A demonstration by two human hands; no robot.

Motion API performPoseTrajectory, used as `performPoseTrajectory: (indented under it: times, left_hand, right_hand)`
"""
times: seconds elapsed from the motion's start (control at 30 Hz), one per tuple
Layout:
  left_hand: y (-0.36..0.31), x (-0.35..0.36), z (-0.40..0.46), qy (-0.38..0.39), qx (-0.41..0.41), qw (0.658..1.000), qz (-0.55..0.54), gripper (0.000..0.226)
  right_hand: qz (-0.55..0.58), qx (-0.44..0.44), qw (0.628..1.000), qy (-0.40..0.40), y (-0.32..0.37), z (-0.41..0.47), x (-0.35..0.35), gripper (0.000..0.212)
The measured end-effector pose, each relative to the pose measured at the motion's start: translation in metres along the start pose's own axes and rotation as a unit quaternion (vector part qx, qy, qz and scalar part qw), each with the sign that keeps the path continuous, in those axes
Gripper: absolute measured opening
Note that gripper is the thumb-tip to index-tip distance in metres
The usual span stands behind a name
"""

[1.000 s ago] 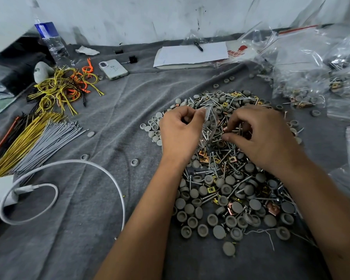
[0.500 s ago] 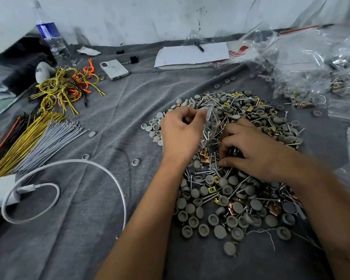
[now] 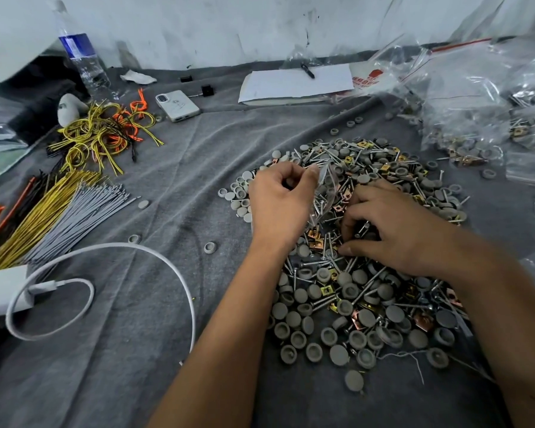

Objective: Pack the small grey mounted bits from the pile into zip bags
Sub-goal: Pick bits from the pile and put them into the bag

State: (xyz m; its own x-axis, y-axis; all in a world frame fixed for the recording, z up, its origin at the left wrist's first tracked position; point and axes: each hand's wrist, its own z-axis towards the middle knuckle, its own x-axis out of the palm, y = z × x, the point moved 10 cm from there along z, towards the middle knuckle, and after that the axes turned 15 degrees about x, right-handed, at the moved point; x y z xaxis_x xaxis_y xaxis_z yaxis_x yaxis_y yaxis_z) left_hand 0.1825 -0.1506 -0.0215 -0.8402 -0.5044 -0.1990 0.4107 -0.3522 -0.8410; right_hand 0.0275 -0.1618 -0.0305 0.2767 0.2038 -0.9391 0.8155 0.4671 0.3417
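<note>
Left hand [image 3: 278,208] pinches a small clear zip bag [image 3: 325,193] at the pile's left edge; right hand [image 3: 396,233] has its fingers curled down into the pile of grey bits, screws and clips [image 3: 352,291], gripping some. Pile sits mid-bench on grey cloth [image 3: 155,350]; filled bags [image 3: 464,125] lie far right
</note>
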Motion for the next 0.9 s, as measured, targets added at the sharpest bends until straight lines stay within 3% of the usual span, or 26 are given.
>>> performPoseTrajectory:
  times: [0.1,0.23,0.3,0.47,0.67,0.9]
  left_hand:
    - [0.000,0.000,0.000,0.001,-0.002,1.000,0.001,0.032]
    - [-0.001,0.001,-0.001,0.005,0.001,1.000,-0.003,0.033]
    - [-0.002,0.000,-0.001,0.005,-0.003,1.000,-0.003,0.034]
    - [-0.002,0.000,-0.001,0.004,-0.008,1.000,0.002,0.033]
    - [-0.003,0.000,-0.001,0.006,-0.004,1.000,0.005,0.035]
    - [-0.005,0.000,-0.001,0.010,0.001,1.000,0.003,0.037]
  right_hand:
    - [0.014,-0.015,1.000,-0.023,0.002,0.001,-0.005,0.024]
    - [0.085,-0.019,0.991,-0.103,-0.002,-0.001,-0.028,0.045]
    - [0.078,-0.006,0.993,-0.092,-0.011,-0.001,-0.030,0.051]
    - [0.068,0.018,0.997,0.003,-0.025,-0.001,-0.014,0.018]
    - [0.071,-0.005,0.996,-0.061,-0.018,-0.002,-0.026,0.011]
    - [0.190,-0.004,0.976,-0.110,-0.020,-0.005,-0.041,0.011]
